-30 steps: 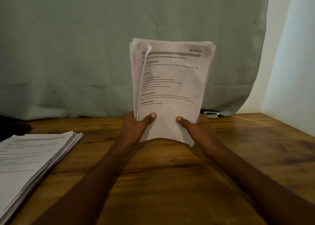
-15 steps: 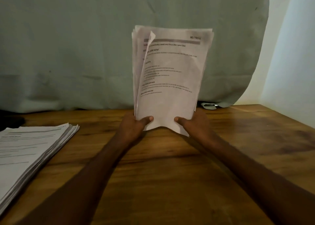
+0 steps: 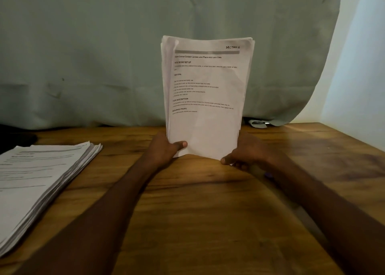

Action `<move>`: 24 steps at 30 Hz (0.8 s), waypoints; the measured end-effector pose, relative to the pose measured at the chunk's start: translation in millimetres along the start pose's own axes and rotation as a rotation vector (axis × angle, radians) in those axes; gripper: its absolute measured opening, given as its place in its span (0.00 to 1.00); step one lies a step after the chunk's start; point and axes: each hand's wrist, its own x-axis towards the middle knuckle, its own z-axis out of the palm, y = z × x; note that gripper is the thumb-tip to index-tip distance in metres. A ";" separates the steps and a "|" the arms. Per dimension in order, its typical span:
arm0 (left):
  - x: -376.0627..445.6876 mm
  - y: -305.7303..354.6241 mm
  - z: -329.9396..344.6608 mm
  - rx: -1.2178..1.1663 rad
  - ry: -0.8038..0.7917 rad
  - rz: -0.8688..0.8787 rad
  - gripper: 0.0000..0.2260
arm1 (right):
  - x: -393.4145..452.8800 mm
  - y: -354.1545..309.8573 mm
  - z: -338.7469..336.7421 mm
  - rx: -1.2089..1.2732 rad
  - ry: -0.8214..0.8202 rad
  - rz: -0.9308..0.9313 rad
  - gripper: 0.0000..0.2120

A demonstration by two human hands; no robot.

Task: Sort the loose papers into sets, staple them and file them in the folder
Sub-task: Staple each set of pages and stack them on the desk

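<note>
A set of printed white sheets (image 3: 206,91), its front page marked "SECTION 1", stands upright on its bottom edge on the wooden table (image 3: 198,222). My left hand (image 3: 164,149) grips the set's lower left side, thumb across the front page. At the lower right corner my right hand (image 3: 248,153) holds the set, thumb low by the table. A second, thick stack of printed papers (image 3: 39,181) lies flat at the table's left edge.
A grey-green curtain (image 3: 104,55) hangs behind the table. A small pale object (image 3: 258,124) peeks out under the curtain's hem behind the held set. A white wall (image 3: 362,76) stands on the right.
The held set has dropped so that its bottom edge meets the table. The curled top-left corner of the front page has flattened and the sheets' edges are more even. My right thumb has slid lower.
</note>
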 end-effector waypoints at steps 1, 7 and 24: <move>-1.2 -0.4 -1.5 0.002 -0.013 -0.004 0.31 | 0.5 0.5 -1.9 0.006 0.013 -0.062 0.37; -2.9 0.3 -6.9 -0.026 -0.114 0.006 0.32 | 4.3 -5.5 -10.5 0.465 0.221 -0.264 0.14; -10.6 85.3 -15.1 -0.394 0.167 0.547 0.12 | -15.8 -22.4 8.5 0.725 0.364 -0.528 0.11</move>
